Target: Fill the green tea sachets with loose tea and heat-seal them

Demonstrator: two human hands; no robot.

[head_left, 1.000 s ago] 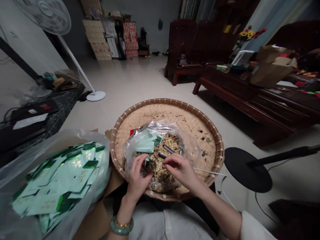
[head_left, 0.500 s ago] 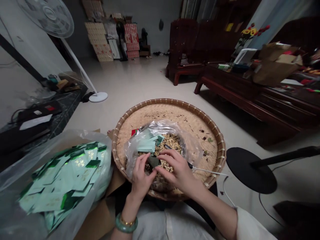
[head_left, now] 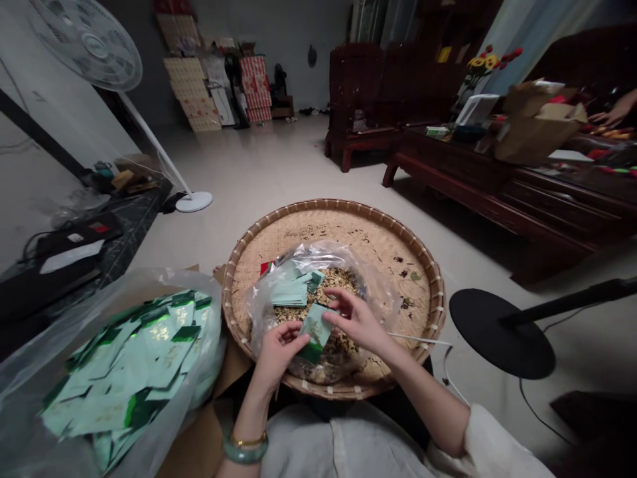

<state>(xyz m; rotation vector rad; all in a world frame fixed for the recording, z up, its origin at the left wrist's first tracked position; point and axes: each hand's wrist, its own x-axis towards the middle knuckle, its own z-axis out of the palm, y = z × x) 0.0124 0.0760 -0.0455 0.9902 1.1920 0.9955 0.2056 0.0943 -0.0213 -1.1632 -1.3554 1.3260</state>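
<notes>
Between my two hands is a small pale green packet (head_left: 317, 324) with a dark green end. My left hand (head_left: 280, 348) pinches its lower left side, and my right hand (head_left: 355, 320) grips its upper right edge. Beneath them, an open clear plastic bag (head_left: 328, 248) holds loose brown and yellowish dried bits (head_left: 343, 279). A stack of pale green packets (head_left: 290, 293) lies on these bits at the left. The bag rests in a round woven bamboo tray (head_left: 332, 218).
Left of the tray, a big plastic bag (head_left: 199, 282) is full of green packets (head_left: 104, 378). A white standing fan (head_left: 194, 201) is farther back. On the right are a black round stand base (head_left: 500, 332) and a dark wooden table (head_left: 497, 179). Another person's hand (head_left: 617, 111) shows above it.
The packet has turned, so its pale green printed face shows instead of a dark side. My right hand has shifted slightly right. Another person's hand has appeared at the far right.
</notes>
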